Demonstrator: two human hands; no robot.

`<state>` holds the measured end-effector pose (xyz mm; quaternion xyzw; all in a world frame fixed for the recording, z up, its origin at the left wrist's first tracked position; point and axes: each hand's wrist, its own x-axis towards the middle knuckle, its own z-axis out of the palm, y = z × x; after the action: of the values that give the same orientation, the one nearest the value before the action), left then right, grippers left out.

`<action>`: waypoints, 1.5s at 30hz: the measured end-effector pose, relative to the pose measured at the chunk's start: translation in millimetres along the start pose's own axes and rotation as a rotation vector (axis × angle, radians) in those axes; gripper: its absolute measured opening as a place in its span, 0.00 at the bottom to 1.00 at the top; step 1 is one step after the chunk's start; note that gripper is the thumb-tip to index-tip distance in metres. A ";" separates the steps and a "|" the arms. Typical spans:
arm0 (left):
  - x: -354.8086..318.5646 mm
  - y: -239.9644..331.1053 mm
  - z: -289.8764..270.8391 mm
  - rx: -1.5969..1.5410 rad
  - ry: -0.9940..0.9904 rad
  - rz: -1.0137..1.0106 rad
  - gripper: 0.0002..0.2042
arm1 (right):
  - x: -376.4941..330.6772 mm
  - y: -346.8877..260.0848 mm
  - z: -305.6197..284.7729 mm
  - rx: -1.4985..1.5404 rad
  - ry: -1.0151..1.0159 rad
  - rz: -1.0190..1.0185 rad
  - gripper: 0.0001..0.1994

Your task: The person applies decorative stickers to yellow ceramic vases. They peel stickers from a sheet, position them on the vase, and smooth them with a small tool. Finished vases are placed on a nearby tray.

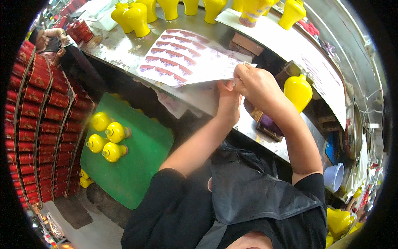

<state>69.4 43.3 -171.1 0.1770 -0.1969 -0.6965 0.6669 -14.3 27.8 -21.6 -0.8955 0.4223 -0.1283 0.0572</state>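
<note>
A white sheet of decals (168,58), printed with curved red and purple bands, slants over the near edge of the metal worktable. Its right-hand corner is where my two hands meet. My right hand (253,81) is closed in a pinch on that corner, knuckles upward. Just below it, my left hand (229,97) grips the same edge, thumb raised against the paper. A small whitish bit shows between the fingertips; I cannot make out whether it is a folded part of the sheet. Right of my right forearm stands a glossy yellow vase (297,92).
Several yellow vases (137,18) line the table's back. A white board (286,41) spans the right side, above bricks (247,43). At left, more vases rest on a green board (128,166), beside racks of red cylinders (31,124). Another person (52,41) is at far left.
</note>
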 end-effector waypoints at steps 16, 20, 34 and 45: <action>-25.4 5.2 6.1 0.104 0.178 0.028 0.17 | 8.9 -64.2 14.8 0.116 -0.110 0.015 0.07; -26.8 6.0 8.6 0.108 0.175 0.032 0.17 | 3.3 -65.7 6.9 0.168 -0.067 0.104 0.06; -97.8 46.0 -0.8 0.222 0.346 0.042 0.16 | -3.8 -108.9 25.0 0.594 -0.175 0.091 0.10; -117.0 62.4 -5.7 0.367 0.456 0.184 0.16 | -92.8 -77.4 24.6 0.713 0.113 0.034 0.06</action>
<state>131.6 157.8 -146.1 0.4277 -0.1799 -0.5281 0.7112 -6.8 148.5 -45.7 -0.8038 0.3682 -0.3156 0.3445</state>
